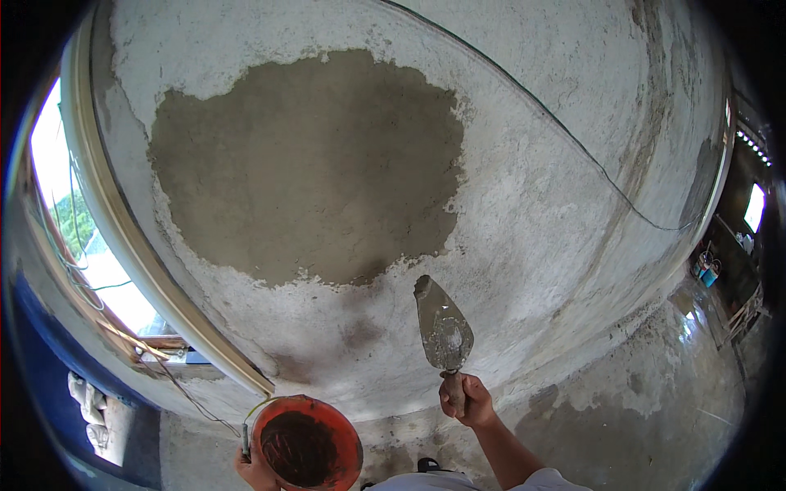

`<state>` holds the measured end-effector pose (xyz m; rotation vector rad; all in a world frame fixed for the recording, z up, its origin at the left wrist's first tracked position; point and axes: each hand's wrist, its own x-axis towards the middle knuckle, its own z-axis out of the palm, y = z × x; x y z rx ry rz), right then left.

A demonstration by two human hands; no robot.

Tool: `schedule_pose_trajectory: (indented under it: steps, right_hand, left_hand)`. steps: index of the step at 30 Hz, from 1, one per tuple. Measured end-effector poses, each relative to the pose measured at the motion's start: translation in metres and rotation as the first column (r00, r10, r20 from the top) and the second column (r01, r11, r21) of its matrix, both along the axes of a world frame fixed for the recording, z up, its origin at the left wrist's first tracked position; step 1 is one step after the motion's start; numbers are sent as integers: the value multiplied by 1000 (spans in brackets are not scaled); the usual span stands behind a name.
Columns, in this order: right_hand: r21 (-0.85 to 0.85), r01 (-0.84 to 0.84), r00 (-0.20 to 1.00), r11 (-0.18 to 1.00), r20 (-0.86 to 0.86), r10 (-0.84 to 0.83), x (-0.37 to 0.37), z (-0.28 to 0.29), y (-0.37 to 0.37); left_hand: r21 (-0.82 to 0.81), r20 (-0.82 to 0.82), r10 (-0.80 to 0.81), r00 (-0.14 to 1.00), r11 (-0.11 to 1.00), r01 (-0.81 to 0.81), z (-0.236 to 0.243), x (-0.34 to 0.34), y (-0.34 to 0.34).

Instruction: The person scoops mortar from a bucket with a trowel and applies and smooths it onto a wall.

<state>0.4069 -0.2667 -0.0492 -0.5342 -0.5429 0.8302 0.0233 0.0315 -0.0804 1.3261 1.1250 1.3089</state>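
Note:
My right hand (pixel 472 403) is wrapped round the handle of a pointed trowel (pixel 448 334). Its blade points up toward the wall, smeared with grey mortar, with a dark dab at the tip. On the wall ahead spreads a damp grey patch of mortar (pixel 303 164) with ragged edges; the trowel tip is just below its lower right edge, and I cannot tell whether it touches the wall. At the lower left, my left hand (pixel 256 473) is closed on the handle of a red-orange bucket (pixel 350 446), tilted so its dark, mortar-stained inside shows.
A dark cable (pixel 540 106) sags across the pale rough wall (pixel 540 245). To the left, a light-coloured pipe (pixel 155 270) runs down beside a bright window (pixel 90 237) with loose wires. Wet-looking concrete floor (pixel 606 442) lies at the lower right; small containers (pixel 706 268) stand at the far right.

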Motion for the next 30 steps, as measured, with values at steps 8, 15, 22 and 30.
schedule_pose_trajectory:
  steps: [8,15,22,30]
  right_hand:
    - [-70,11,986,997,165,1,7,2,8]
    - [123,589,351,799,851,-390,-21,14,88]
    - [334,815,-140,474,907,-398,-28,34,142]
    - [424,866,-304,266,867,-394,-35,27,172]
  left_hand:
    - [-25,-100,99,990,994,-102,20,-3,-7]
    - [14,-101,104,989,995,-103,25,-24,-13]
    - [21,-179,131,975,991,-129,8,-55,-13]
    - [26,-263,136,955,991,-134,-10,-100,-2]
